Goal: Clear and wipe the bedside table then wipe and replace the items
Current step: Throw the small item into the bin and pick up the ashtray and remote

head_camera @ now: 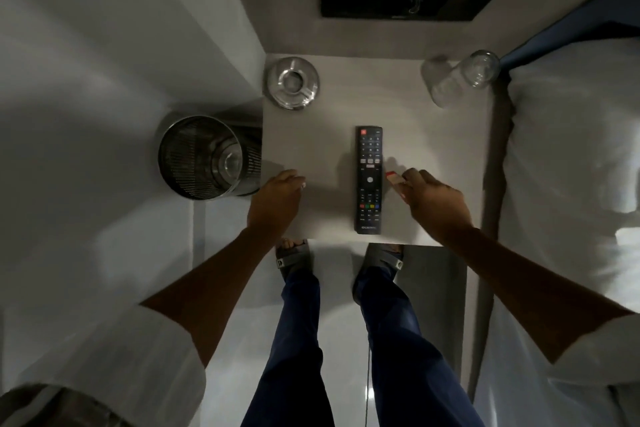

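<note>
Two hands are over the pale grey tabletop point(311, 135), and between them lies the long black TV remote control point(369, 180), face up. You can see its small red button at the end far from you, rows of dark keys, a round white key near the middle, and a line of red, green, yellow and blue keys toward the near end. Its long axis runs straight away from you, near end close to the tabletop's front edge, red-button end pointing at the wall.

Your right hand point(437, 199) is just beside the remote's right edge, fingers curled and pinched on a small tan card with a red end point(394, 178), which points at the remote. Your left hand point(277, 199) sits at the tabletop's left front edge, well apart from the remote, fingers curled under; whether it holds anything cannot be told.

Beyond your left hand stands a round clear glass ashtray point(293, 82) at the far left corner. Beyond your right hand, two clear drinking glasses point(460, 78) sit at the far right corner, touching or nearly so. Left of your left hand, off the tabletop, a perforated metal waste bin point(204, 156) stands on the floor.
</note>
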`<state>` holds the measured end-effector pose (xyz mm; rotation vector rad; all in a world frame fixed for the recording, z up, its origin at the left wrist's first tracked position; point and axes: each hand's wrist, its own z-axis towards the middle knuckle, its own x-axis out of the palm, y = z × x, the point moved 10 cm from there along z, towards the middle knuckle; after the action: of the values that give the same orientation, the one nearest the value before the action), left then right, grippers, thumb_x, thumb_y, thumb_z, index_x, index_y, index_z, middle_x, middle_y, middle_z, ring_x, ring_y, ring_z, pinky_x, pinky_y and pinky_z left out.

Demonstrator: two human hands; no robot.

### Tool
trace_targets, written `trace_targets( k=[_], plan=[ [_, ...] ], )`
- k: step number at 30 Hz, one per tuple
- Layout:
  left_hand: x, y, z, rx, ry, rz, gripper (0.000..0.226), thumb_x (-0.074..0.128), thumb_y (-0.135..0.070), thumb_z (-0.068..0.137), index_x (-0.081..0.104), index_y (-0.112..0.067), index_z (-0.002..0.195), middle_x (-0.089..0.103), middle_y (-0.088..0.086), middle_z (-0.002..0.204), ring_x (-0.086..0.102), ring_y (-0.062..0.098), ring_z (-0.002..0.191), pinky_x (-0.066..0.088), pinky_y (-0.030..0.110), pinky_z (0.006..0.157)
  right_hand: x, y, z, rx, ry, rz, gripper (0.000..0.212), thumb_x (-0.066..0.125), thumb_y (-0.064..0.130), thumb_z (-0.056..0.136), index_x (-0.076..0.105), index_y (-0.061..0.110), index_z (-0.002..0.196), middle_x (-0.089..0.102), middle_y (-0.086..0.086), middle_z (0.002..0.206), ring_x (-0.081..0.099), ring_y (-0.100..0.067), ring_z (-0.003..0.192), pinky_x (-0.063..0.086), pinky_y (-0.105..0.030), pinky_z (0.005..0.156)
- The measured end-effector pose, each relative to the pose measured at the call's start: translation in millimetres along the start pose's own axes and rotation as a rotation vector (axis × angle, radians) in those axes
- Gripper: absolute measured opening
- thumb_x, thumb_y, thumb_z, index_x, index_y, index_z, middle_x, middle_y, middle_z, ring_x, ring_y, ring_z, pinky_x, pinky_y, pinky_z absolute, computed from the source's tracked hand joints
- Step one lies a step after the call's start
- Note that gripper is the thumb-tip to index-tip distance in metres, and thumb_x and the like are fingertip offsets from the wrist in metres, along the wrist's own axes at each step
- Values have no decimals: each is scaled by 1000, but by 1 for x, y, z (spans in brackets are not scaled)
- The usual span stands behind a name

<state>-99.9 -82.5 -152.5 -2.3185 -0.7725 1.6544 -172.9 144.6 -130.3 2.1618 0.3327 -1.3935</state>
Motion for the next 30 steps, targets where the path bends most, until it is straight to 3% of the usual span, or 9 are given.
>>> trace_targets(
  k=[3, 7, 11, 14, 17, 21, 25, 30],
  plan=[
    [-21, 35, -12, -81, -93, -34, 26, 45, -12, 101, 67, -3, 111, 67, 16, 114, 65, 28, 98, 56, 39, 84, 7, 65, 26, -91, 5, 64, 42, 65, 4, 83, 52, 12, 122, 63, -17, 101, 63, -35, 59, 48, -35, 42],
    [-41, 109, -34, -249, -183, -79, 28, 52, -7, 97, 61, -5, 124, 62, 18, 128, 61, 32, 114, 54, 45, 94, 37, 156, 78, -106, 32, 264, 44, 51, 0, 85, 48, 16, 125, 51, -13, 113, 60, -34, 71, 48, -36, 51],
    [-43, 181, -39, -433, -204, -90, 26, 51, -11, 99, 63, -4, 121, 65, 20, 121, 62, 35, 111, 49, 43, 93, 79, 227, 126, -14, 60, 460, 33, 55, 12, 92, 49, 14, 124, 62, -13, 111, 64, -31, 90, 52, -37, 68],
    [-41, 209, -30, -457, -179, -102, 26, 51, -18, 99, 64, -2, 114, 68, 22, 111, 64, 37, 103, 51, 44, 88, 117, 244, 154, 179, 128, 623, 32, 59, 13, 91, 53, 13, 122, 68, -13, 112, 65, -30, 99, 55, -37, 78],
    [-29, 233, -22, -422, -83, -68, 25, 53, -20, 98, 65, -6, 116, 67, 20, 115, 62, 36, 106, 51, 46, 90, 148, 250, 174, 323, 153, 730, 27, 60, 20, 91, 58, 12, 117, 68, -13, 116, 64, -29, 104, 53, -32, 80],
    [-14, 246, -14, -390, -58, -65, 22, 56, -14, 96, 66, -7, 114, 67, 18, 114, 61, 35, 108, 52, 46, 90, 183, 240, 183, 462, 211, 724, 29, 64, 16, 89, 57, 11, 117, 64, -16, 118, 64, -34, 103, 59, -47, 82],
    [-3, 243, -10, -336, -75, -50, 27, 51, -18, 98, 64, -8, 118, 67, 18, 116, 61, 35, 109, 51, 45, 87, 195, 246, 176, 395, 253, 654, 44, 68, 16, 85, 51, 10, 125, 64, -14, 119, 65, -31, 103, 59, -41, 81],
    [-10, 222, -11, -313, -98, 123, 29, 50, -26, 98, 64, -6, 113, 70, 17, 103, 66, 35, 93, 51, 40, 73, 174, 251, 158, 285, 218, 584, 38, 60, 22, 90, 49, 9, 124, 67, -15, 114, 65, -32, 101, 54, -37, 76]
  ],
)
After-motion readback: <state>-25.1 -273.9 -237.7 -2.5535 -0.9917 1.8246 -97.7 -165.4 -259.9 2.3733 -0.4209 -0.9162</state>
